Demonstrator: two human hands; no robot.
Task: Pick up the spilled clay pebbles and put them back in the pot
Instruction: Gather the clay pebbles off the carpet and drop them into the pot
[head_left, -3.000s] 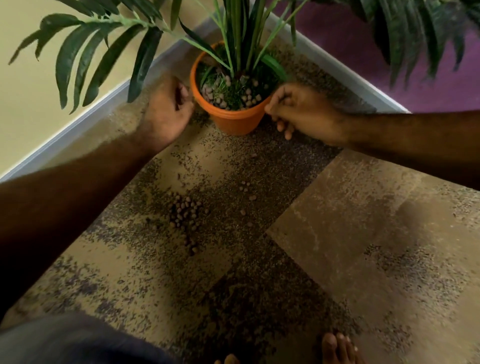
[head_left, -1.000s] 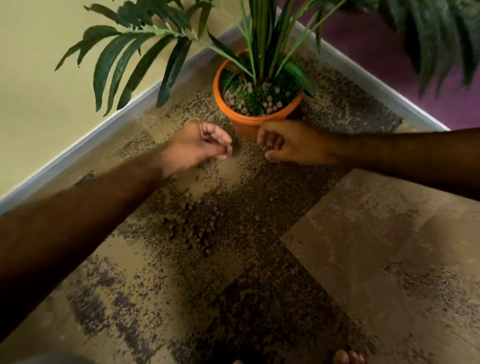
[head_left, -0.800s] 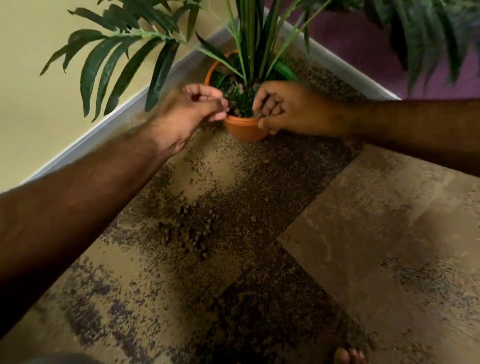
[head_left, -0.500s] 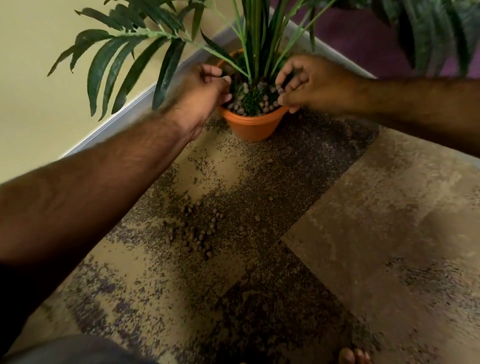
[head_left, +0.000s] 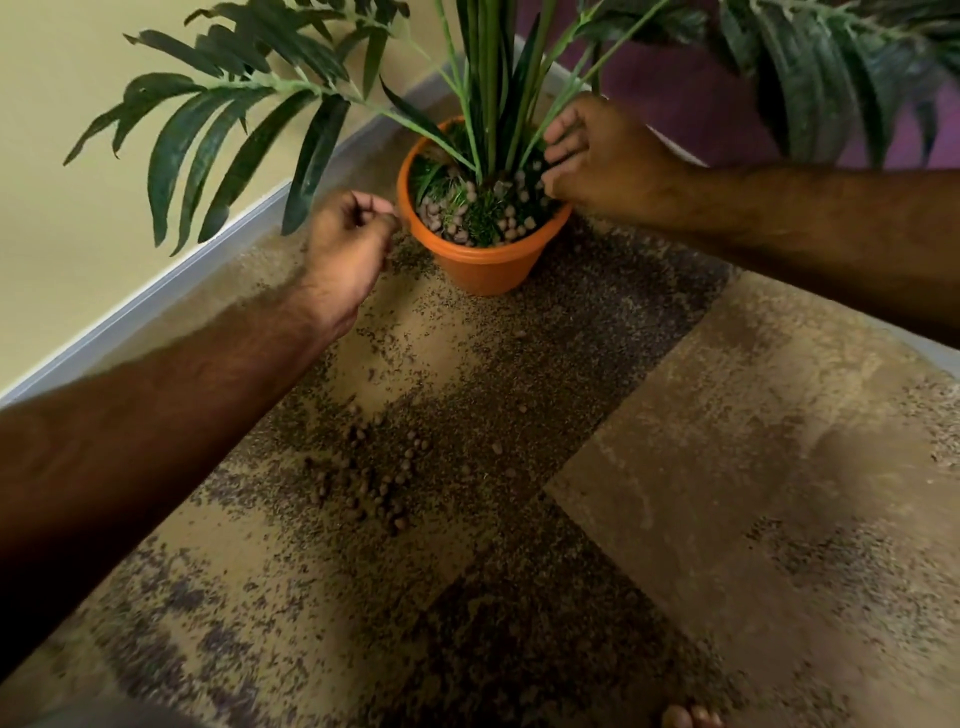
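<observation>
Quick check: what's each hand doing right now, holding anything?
Left hand: fingers curled, beside the pot; contents cannot be told.
Right hand: open over the pot's pebbles, fingers relaxed, holding nothing visible.

The floor is carpet in tan and dark speckled patches, meeting a pale baseboard at the wall. An orange pot stands on it near the corner. Nearer the camera, a loose cluster of spilled clay pebbles lies on a dark patch, a few strays just beside it. Bare toes rest at the bottom edge.
</observation>
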